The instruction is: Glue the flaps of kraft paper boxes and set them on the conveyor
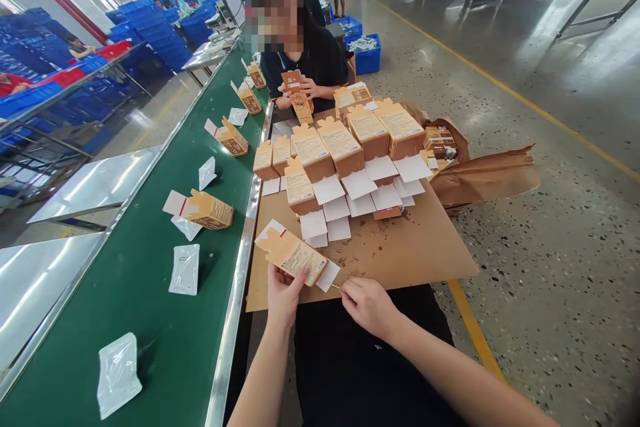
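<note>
My left hand (285,293) is closed round a tan printed carton (297,257), tilted above the near edge of the cardboard-topped table. Its far end shows open flaps and a red strip, and a white flap (328,276) sticks out of its near end. My right hand (369,305) pinches a thin tan edge beside that white flap, apparently part of the carton's end flap; the fingertips partly hide it. Just beyond stands a stack of similar cartons (341,147), many with white flaps hanging toward me.
Along my left runs a green conveyor belt (165,333) with a metal rail, carrying silver pouches (184,269) and open cartons (213,209). A co-worker (320,53) across the table holds another carton (302,107). Brown paper (485,177) juts out at the table's right.
</note>
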Demonstrator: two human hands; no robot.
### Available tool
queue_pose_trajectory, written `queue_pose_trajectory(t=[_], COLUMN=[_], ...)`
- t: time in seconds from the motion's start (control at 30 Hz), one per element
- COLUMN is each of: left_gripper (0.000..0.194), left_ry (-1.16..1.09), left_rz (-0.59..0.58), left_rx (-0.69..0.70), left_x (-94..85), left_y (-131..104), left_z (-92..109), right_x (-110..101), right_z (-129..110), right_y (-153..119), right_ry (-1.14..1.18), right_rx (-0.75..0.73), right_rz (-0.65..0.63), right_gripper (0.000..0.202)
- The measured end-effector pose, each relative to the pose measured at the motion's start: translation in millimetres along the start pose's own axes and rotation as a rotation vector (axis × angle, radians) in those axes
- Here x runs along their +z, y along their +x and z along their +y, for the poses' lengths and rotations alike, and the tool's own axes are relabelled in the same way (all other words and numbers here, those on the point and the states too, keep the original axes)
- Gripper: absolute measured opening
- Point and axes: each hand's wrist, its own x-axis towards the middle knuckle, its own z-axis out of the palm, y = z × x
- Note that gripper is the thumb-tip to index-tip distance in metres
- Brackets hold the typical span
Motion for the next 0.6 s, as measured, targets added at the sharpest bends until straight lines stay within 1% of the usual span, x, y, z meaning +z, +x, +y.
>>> queue_pose_trajectory(t=[0.13,0.27,0.37,0.47,0.6], left_gripper=[0.093,0.097,0.098,0.094,0.082], left_ry=[0.028,0.091,0.167,0.225,0.266], left_rz=[-0.003,0.023,0.057,0.057,0.037], left_rx=[0.005,0.111,0.173,0.179,0.194], left_x=[3.3,4.7,4.1,3.5,4.8], left_y=[-7,-16,-23,-28,-31], left_z=[-4,-17,-25,-26,-23], right_x=[-15,-33,-41,-46,-50], right_z=[12,15,13,12,12], right_y=[1,-6,-13,-21,-27], right_ry=[0.051,0.129,0.14,0.155,0.168], right_rx=[0.057,0.123,0.191,0.226,0.242], right_rz=[0.062,0.164,0.209,0.235,0.234], right_gripper=[0.031,0.031,0.031,0.031,0.03])
